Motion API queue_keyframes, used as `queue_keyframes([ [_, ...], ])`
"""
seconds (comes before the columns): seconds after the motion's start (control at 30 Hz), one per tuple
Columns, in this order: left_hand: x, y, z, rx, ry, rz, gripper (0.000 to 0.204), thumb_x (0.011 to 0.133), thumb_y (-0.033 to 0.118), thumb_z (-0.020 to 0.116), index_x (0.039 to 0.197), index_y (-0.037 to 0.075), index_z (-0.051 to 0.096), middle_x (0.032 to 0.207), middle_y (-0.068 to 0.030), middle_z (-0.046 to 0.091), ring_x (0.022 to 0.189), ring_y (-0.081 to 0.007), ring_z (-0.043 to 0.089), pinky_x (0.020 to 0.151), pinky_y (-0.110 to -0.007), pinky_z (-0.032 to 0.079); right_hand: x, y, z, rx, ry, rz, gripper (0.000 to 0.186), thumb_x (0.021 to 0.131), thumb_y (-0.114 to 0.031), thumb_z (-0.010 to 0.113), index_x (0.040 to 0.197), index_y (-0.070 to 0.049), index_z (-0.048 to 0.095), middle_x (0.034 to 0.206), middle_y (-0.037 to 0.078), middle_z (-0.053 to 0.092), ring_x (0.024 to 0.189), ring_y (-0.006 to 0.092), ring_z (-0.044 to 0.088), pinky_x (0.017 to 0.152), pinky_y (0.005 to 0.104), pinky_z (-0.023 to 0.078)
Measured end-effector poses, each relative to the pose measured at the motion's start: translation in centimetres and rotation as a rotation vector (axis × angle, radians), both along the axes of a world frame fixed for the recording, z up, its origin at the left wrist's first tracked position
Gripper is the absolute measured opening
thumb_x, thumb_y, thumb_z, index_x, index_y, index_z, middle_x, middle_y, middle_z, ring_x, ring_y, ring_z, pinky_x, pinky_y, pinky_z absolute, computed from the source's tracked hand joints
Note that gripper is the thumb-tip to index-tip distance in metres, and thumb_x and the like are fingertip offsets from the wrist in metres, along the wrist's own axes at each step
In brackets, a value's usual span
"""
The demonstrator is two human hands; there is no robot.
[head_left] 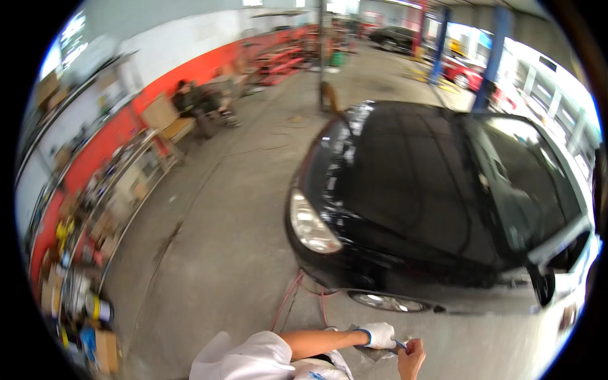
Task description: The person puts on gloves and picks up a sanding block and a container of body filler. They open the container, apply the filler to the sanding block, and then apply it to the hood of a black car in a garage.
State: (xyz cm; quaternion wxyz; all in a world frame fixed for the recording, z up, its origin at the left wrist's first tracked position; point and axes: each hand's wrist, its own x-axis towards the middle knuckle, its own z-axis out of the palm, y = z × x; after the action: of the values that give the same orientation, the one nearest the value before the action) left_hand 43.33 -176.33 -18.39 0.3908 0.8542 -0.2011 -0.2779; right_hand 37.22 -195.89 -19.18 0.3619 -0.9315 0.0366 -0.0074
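Note:
My left hand [379, 335], in a white glove with a blue cuff, reaches across at the bottom centre. My bare right hand [411, 356] is just right of it, fingers closed round a thin blue item [400, 344] that touches or lies beside the gloved fingers; blur hides what exactly it is. Whether the gloved fingers grip anything is unclear. A black car [411, 177] with a clear headlight [313, 225] stands just beyond both hands. Red hoses [288, 294] lie on the grey floor by its front wheel.
Cluttered shelves [136, 164] line the red-and-white left wall. Seated people [196, 104] are beside a wooden bench [166, 123]. Red racks [282, 63] stand farther back, near a dark post [322, 63]. Blue lift posts [487, 57] and other cars [461, 75] are at the back right.

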Motion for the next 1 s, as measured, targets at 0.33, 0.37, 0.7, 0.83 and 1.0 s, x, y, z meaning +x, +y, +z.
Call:
queue_keyframes([
  [0.33, -6.8, 5.1, -1.5, 0.087, -0.004, 0.573, 0.048, 0.091, 0.042, 0.051, 0.091, -0.001, 0.072, 0.091, -0.0291, 0.068, 0.088, -0.0467, 0.067, 0.079, -0.054, 0.05, 2.5, 6.5, -0.5, -0.148, -0.357, 0.791, 0.018, 0.082, -0.022, 0.073, 0.092, -0.009, 0.065, 0.075, 0.011, 0.063, 0.068, 0.0332, 0.062, 0.062, 0.0432, 0.051],
  [0.37, -7.9, 5.5, -0.7, 0.108, 0.009, 0.603, 0.048, 0.092, 0.042, 0.051, 0.091, -0.001, 0.072, 0.091, -0.0287, 0.068, 0.088, -0.0464, 0.067, 0.079, -0.055, 0.05, 1.6, 7.2, 0.5, -0.215, -0.463, 0.882, 0.018, 0.082, -0.023, 0.073, 0.092, -0.01, 0.065, 0.075, 0.01, 0.063, 0.068, 0.033, 0.063, 0.061, 0.0424, 0.052],
  [0.7, -13.2, 2.2, -0.8, 0.275, -0.209, 0.465, 0.044, 0.096, 0.045, 0.048, 0.09, 0.008, 0.071, 0.077, -0.0186, 0.071, 0.071, -0.0399, 0.07, 0.064, -0.054, 0.053, -0.3, 4.2, -7.4, -0.126, 0.634, 0.974, 0.021, 0.081, -0.022, 0.064, 0.089, -0.003, 0.07, 0.081, 0.017, 0.073, 0.062, 0.0307, 0.07, 0.063, 0.0425, 0.058],
  [0.83, -11.9, 2.0, 1.0, 0.48, -0.227, 0.384, 0.044, 0.091, 0.05, 0.052, 0.084, 0.013, 0.075, 0.082, -0.0192, 0.072, 0.078, -0.0398, 0.071, 0.07, -0.053, 0.055, 2.1, 1.1, -2.2, 1.044, 0.992, 0.49, 0.012, 0.089, -0.012, 0.06, 0.078, -0.007, 0.06, 0.065, 0.002, 0.055, 0.057, 0.014, 0.055, 0.061, 0.0324, 0.051],
  [1.0, -8.1, -1.7, 3.5, 0.499, -0.35, 0.247, 0.045, 0.09, 0.049, 0.055, 0.082, 0.01, 0.075, 0.077, -0.0208, 0.071, 0.076, -0.0408, 0.071, 0.07, -0.054, 0.055, 2.1, -0.2, -1.8, 1.567, 0.705, -0.124, 0.02, 0.096, -0.021, 0.062, 0.109, -0.005, 0.063, 0.108, 0.01, 0.069, 0.107, 0.0265, 0.066, 0.094, 0.0399, 0.053],
])
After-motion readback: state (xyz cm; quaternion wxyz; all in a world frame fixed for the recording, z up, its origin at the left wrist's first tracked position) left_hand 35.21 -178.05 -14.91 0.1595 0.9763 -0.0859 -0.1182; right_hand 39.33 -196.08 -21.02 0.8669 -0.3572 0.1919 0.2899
